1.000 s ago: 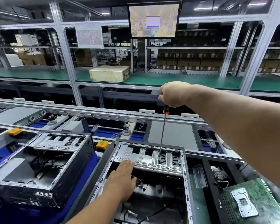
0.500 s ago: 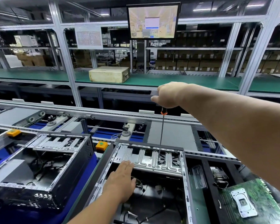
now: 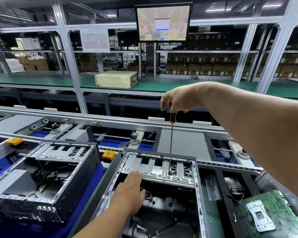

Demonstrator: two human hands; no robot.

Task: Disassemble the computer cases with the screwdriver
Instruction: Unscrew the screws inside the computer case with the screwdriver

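Orange-collared screwdriver (image 3: 171,143) is still gripped up top by the right hand (image 3: 180,98), tip on the open computer case (image 3: 162,169) bracket like before; more handle shows now. Left hand (image 3: 129,193) stays flat inside.

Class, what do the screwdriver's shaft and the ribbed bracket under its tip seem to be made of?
Screwdriver shaft: probably steel; thin, dark, rigid.
Ribbed bracket: looks like stamped sheet metal, bare silver-grey, with pressed ribs and a dull shine.

Factory assembly line: conveyor (image 3: 110,123), stocked racks (image 3: 205,66).
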